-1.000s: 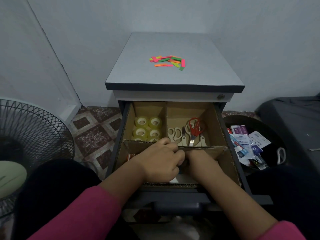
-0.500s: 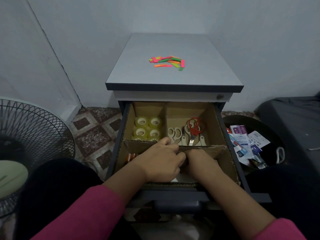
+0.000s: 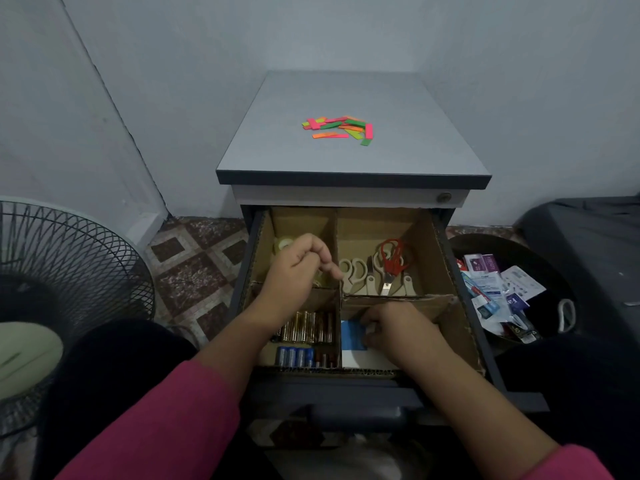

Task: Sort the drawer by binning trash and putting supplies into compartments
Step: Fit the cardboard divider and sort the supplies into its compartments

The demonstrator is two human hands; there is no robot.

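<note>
Grey-walled corner, patterned floor tiles, a small grey cabinet [image 3: 353, 150] with its top drawer [image 3: 460, 289] pulled out toward the seated person.

Right hand [image 3: 398, 329]: down in the near-right compartment, fingers curled onto a blue-and-white packet [image 3: 353, 337] lying flat there. Whether it is pinched or only pressed, cannot tell; fingertips are hidden.

Left hand [image 3: 298, 268]: raised over the far-left compartment, fingers loosely bent, nothing visible in it. Partly covers the tape rolls [image 3: 282, 244] below.

Outward: cardboard dividers [image 3: 337, 233] split the drawer in four. Scissors [image 3: 381, 268], several beige pairs and one red, lie in the far-right compartment. Batteries [image 3: 306, 337] fill the near-left one in two rows. A loose pile of coloured paper strips [image 3: 341, 128] sits on the cabinet top. Dark bin [image 3: 485, 242] to the right of the drawer, with wrappers and packets [image 3: 498, 292] in it. Fan [image 3: 65, 271] to the left.

Judgement: sorting looks nearly done; the step in hand seems to be settling the packet in its compartment. Next move likely calls for freeing both hands and dealing with the strips on top, which need gathering without scattering.
</note>
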